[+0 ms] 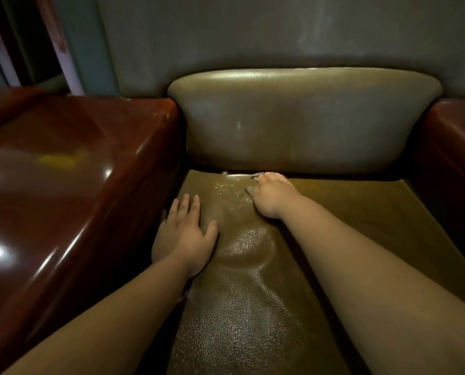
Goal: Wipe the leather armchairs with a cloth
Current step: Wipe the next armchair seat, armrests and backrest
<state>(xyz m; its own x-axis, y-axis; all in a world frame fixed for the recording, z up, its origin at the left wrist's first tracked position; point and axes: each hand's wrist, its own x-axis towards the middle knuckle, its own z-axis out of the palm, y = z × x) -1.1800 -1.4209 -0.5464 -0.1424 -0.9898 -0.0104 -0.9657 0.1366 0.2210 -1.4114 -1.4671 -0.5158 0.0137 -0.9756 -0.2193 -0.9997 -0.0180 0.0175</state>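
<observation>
An olive-brown leather armchair fills the view, with its seat cushion [253, 293] below and its back cushion [301, 123] above. My left hand [185, 236] lies flat with straight fingers on the left part of the seat and dents the leather. My right hand [270, 194] is curled near the seam at the back of the seat. It grips a small grey cloth [250, 190], of which only scraps show past the fingers. Wet specks glisten on the seat [226, 189] just left of that hand.
Glossy dark red armrests flank the seat, a wide one on the left [63, 185] and one on the right [456, 136]. A grey wall [280, 31] rises behind the chair. A doorway frame [63, 44] stands at the upper left.
</observation>
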